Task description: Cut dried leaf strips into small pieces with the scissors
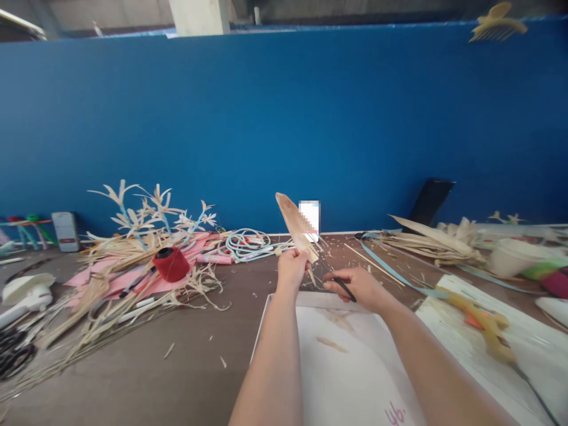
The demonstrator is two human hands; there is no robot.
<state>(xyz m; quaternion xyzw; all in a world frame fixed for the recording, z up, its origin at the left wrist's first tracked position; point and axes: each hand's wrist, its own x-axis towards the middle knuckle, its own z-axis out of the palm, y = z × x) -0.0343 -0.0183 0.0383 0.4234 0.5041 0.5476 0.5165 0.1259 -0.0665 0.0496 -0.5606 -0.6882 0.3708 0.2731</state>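
Note:
My left hand (290,269) is closed around the base of a tan, leaf-shaped dried husk piece (293,222), holding it upright above the brown table (190,361). My right hand (361,288) is closed on a thin black tool (344,289), its tip pointing toward the bottom of the husk piece. Both hands hover over the far edge of a white paper sheet (355,367) with small husk scraps on it.
A heap of dried husk strips, husk flowers (146,216), a red thread spool (171,264) and pink paper lie on the left. Coiled light-blue cord (244,244) lies behind. A yellow glue gun (483,325), more husks (426,242), a white bowl (510,257) sit right. A blue partition (284,118) closes the back.

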